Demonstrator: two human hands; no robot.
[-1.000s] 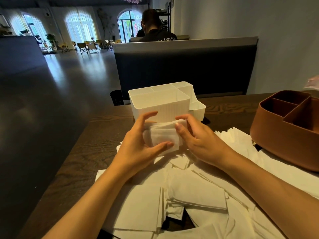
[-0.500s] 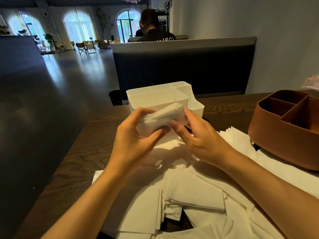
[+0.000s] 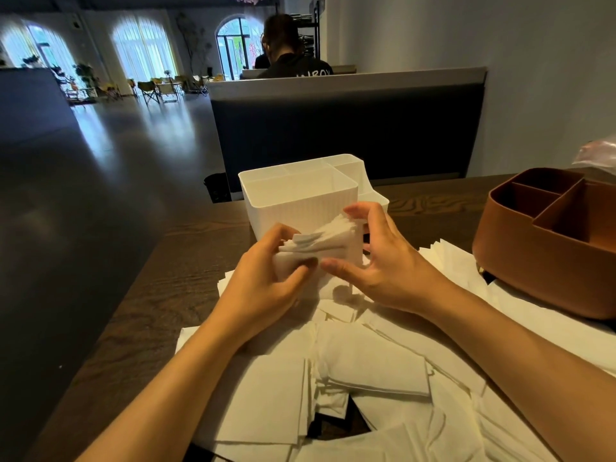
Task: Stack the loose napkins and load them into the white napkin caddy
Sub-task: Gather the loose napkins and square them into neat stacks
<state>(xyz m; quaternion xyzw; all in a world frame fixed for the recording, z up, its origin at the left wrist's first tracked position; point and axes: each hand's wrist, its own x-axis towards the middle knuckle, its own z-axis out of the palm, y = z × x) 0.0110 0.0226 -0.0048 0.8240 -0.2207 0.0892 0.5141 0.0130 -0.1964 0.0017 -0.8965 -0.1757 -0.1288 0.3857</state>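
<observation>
Two hands, two caddies, one held napkin stack point(image 3: 321, 243), loose napkins point(image 3: 370, 371) too many to count, spread on the wooden table point(image 3: 186, 261). Left hand point(image 3: 266, 288) pinches the stack's left end; right hand point(image 3: 386, 261) curls round its right end, contact partly hidden. Stack sits just before the white napkin caddy point(image 3: 300, 201), whose visible compartments look empty. Brown caddy point(image 3: 550, 241) at right, seemingly empty.

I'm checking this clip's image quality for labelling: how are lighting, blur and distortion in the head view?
Head view: bright arched windows blow out and glare on the floor; the table is dim; wide-angle bends edges; the napkin stack between left hand and right hand looks slightly motion-blurred.
</observation>
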